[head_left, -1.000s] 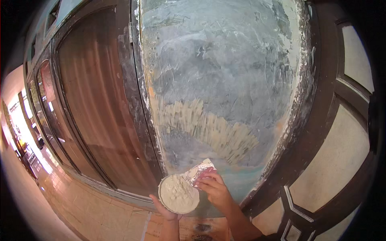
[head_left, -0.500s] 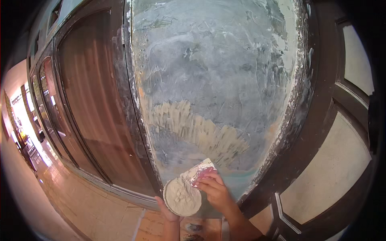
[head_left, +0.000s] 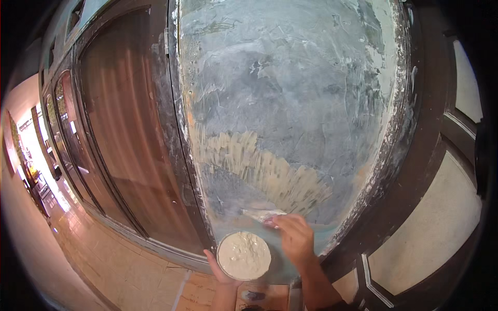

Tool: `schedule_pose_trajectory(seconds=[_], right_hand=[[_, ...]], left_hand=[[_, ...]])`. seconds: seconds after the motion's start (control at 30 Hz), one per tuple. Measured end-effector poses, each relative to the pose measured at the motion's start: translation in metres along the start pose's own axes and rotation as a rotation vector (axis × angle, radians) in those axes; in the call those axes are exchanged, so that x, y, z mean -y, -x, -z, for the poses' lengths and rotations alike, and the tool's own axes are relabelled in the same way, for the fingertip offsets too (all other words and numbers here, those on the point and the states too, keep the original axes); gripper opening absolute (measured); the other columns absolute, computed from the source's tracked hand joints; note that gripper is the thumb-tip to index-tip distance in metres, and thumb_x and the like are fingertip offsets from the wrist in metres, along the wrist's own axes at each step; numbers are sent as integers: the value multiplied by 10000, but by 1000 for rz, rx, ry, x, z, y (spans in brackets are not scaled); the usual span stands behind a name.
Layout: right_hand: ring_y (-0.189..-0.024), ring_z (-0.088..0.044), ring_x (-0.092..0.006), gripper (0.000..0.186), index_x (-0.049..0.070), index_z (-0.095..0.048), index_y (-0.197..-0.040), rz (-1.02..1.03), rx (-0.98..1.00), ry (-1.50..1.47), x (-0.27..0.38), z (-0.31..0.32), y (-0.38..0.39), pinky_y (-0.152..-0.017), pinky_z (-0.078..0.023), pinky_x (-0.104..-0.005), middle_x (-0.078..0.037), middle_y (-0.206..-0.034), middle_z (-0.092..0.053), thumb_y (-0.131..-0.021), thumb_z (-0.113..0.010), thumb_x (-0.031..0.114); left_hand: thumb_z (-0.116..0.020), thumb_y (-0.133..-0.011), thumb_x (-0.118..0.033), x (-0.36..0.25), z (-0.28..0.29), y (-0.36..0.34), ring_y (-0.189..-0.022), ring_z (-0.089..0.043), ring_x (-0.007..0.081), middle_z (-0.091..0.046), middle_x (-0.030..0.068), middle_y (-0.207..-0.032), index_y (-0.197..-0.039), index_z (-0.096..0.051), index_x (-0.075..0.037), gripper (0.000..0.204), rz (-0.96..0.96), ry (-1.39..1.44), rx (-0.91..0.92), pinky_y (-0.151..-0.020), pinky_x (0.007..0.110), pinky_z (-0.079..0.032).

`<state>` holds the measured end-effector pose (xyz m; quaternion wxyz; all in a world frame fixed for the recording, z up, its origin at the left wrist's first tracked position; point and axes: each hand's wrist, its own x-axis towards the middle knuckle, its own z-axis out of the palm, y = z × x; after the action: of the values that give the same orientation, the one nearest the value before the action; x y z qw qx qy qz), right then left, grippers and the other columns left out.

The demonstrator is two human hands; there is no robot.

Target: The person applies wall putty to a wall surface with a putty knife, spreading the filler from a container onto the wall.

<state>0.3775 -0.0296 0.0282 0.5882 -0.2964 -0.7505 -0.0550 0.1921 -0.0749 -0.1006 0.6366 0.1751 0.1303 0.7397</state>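
My left hand (head_left: 220,270) is wrapped round the side of a round bowl of off-white filler paste (head_left: 244,255), held level low in front of the wall. The paste is thick, with a lumpy, shiny top. In my right hand (head_left: 296,236), closed, is a putty knife (head_left: 262,214) with a flat, paste-smeared blade and a reddish part under the fingers. The blade is seen nearly edge-on, pointing left, above the bowl and close to the wall; whether it touches the wall I cannot tell. Beige strokes of paste (head_left: 259,168) fan across the grey wall (head_left: 290,114).
On the left a dark wooden door frame (head_left: 176,135) with a brown curtained pane (head_left: 119,124) borders the wall. Dark wood with pale panels (head_left: 430,228) stands on the right. Tiled floor (head_left: 119,264) and a brown sheet (head_left: 199,293) lie below.
The putty knife has left the bowl's rim and moved up and right to the wall, turning edge-on. The paste surface looks flatter. The whole view has shifted slightly.
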Motion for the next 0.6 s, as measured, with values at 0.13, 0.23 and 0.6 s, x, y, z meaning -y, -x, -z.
schedule_pose_trajectory(seconds=[0.13, 0.23, 0.6], right_hand=[[-853, -676, -339, 169, 14, -729, -983, -104, -96, 114, -12, -1, -32, -758, -531, -428, -108, -923, -742, -833, -718, -64], [-853, -621, -332, 102, 4, -691, -1013, 28, -192, 276, -23, 10, -72, -800, -462, -428, -100, -935, -714, -911, -686, 5], [-1001, -538, -308, 175, 46, -683, -1093, 27, -204, 389, -43, -12, -171, -921, -354, -441, -66, -1012, -705, -926, -713, 90]], left_hand=[[-307, -923, -902, -15, 9, -20, -1307, -587, 405, -563, 199, -1494, -1501, -510, -11, 1081, -5, 49, 4, -1076, 572, -506], [-310, -923, -901, -28, 12, -27, -1300, -594, 405, -575, 196, -1481, -1497, -520, -20, 1072, -6, 10, 15, -1071, 575, -512], [-274, -883, -946, -50, 44, -57, -1377, -470, 548, -404, 215, -1623, -1591, -408, -102, 1110, 123, 178, 174, -975, 850, -409]])
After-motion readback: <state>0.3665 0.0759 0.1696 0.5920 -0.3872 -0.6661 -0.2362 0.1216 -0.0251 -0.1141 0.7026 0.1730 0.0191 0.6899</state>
